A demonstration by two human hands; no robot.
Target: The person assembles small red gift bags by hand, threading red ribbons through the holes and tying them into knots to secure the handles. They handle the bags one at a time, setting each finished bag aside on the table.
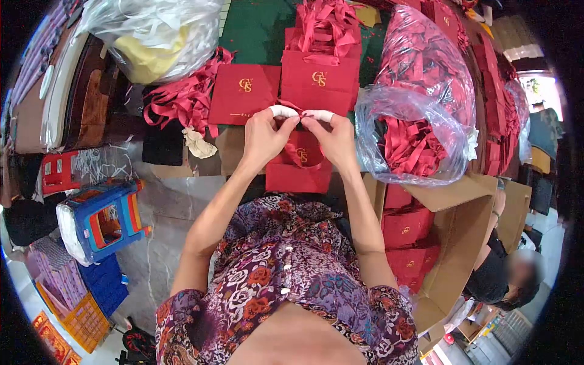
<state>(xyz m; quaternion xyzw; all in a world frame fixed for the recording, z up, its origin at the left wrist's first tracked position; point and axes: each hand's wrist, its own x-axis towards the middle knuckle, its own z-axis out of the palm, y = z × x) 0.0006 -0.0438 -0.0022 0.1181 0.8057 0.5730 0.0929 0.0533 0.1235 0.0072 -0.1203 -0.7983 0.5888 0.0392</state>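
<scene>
My left hand (266, 132) and my right hand (334, 137) meet over the table's near edge, fingertips nearly touching. White wrapping covers the index finger of each. Both pinch a thin red ribbon (288, 104), which shows just above the fingertips. Below and between the hands is a red paper bag (299, 177) with a gold logo, partly hidden by them. Just beyond, a flat red bag (246, 91) lies on the left, and a stack of red bags (319, 76) with ribbon handles lies ahead.
Loose red ribbons (188, 97) lie at the left beside a white plastic bag (164, 36). To the right stands a clear plastic bag (420, 109) full of red ribbons. An open cardboard box (459, 231) beside me holds red bags. Another person (496, 267) is at the far right.
</scene>
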